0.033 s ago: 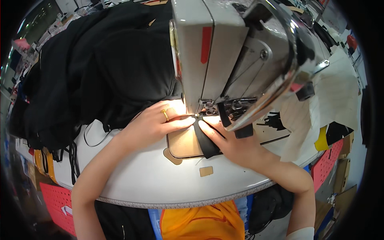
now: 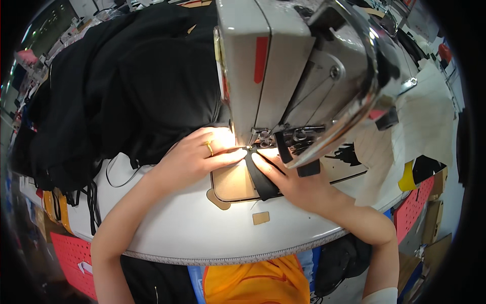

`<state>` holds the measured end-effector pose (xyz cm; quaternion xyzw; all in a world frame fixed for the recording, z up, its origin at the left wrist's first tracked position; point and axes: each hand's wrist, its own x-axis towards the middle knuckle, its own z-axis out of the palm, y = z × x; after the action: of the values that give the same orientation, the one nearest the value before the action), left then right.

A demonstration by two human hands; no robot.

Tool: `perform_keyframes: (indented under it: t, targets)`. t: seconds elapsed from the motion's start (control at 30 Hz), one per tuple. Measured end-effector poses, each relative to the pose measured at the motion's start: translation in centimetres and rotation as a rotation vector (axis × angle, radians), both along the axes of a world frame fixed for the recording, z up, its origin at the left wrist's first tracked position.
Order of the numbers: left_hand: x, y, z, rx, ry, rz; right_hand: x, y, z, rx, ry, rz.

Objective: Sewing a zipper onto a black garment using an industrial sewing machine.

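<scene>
A white sewing machine [image 2: 243, 61] stands in front of me, its lamp lighting the presser foot [image 2: 260, 137]. Below the foot, a narrow black fabric strip [image 2: 260, 177] runs back toward me over the tan plate [image 2: 233, 182]. My left hand [image 2: 190, 157], a gold ring on one finger, is closed with its thumb at the strip's left edge beside the foot. On the other side my right hand [image 2: 304, 185] is closed on the strip, thumb and forefinger close to the needle area. The machine's parts hide some right fingertips, and lamp glare washes out the left ones.
Black garments [image 2: 157, 81] are heaped left of the machine, drawstrings hanging. Pale fabric pieces [image 2: 425, 111] lie at the right, near black scraps [image 2: 347, 154]. A small tan piece [image 2: 260, 218] rests on the white tabletop [image 2: 177, 230]; a measuring tape [image 2: 202, 261] follows its front edge.
</scene>
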<state>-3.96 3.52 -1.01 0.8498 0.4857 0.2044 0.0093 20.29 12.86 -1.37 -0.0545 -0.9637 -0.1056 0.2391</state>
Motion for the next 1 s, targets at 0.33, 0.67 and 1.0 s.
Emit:
perform_keyframes:
  t: [0.33,0.67,1.0]
  targets:
    - [0.3,-0.3,0.3,-0.004,0.015,0.108,-0.4,-0.3,0.0,0.098,-0.013,-0.04]
    - [0.6,-0.3,0.2,0.133,0.161,0.114,0.0,0.0,-0.3,0.158,0.001,-0.027]
    - [5.2,-0.9,1.1,0.196,0.022,0.06,1.1,3.3,0.7,-0.501,0.054,0.284]
